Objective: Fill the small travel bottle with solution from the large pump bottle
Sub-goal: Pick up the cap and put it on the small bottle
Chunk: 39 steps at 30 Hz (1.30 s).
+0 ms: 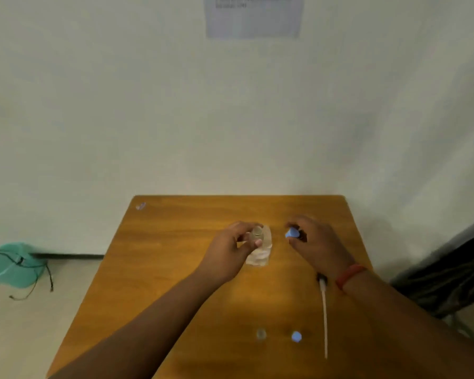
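Observation:
The large clear bottle [260, 254] stands open-mouthed in the middle of the wooden table [162, 269], with its pump off. My left hand [229, 251] grips it around the neck. My right hand [319, 243] hovers just right of it, fingers curled round a small blue travel bottle [292, 233] with a dark part; blur hides its detail. The pump head with its long white dip tube [324, 313] lies on the table under my right wrist. Near the front edge lie a small clear round piece [261, 334] and a blue cap [296, 336].
The table's back edge meets a white wall bearing a paper sheet [253, 17]. A teal bin [11, 265] with loose cables sits on the floor to the left. Something dark [449, 285] stands at the right of the table. A small sticker [140, 205] marks the far left corner.

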Motion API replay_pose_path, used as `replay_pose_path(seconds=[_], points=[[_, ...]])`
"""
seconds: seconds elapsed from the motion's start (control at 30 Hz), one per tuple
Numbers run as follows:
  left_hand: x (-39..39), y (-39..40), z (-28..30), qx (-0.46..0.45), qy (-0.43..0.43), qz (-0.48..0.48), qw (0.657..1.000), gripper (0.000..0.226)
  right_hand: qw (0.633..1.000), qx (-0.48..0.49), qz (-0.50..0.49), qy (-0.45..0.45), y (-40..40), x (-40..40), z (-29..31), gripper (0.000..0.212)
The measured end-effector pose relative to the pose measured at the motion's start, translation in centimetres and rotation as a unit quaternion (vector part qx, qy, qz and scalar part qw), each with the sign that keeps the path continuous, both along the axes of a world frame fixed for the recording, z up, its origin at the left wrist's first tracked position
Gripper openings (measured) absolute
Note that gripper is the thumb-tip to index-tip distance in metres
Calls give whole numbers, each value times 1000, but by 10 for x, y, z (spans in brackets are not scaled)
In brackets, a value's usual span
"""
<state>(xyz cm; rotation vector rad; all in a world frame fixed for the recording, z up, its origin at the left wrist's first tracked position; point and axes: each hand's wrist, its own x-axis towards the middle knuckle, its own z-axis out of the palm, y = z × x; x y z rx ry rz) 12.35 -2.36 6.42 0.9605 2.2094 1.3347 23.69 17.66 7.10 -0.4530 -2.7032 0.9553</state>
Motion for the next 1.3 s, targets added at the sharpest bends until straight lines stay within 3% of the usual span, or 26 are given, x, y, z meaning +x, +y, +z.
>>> replay_pose_path(seconds=[0.33,0.63,1.03,1.3], points=[[-34,19,189,80,-6,-44,996,28,996,33,44,63,6,-33,216,25],[-59,30,306,134,2,-50,990,23,987,96,91,86,-6,-50,364,27],[-69,36,372,139,34,-61,988,17,981,120,107,109,-7,-71,433,28],[-73,40,385,131,23,-67,989,17,967,201,130,92,-11,-79,451,22]])
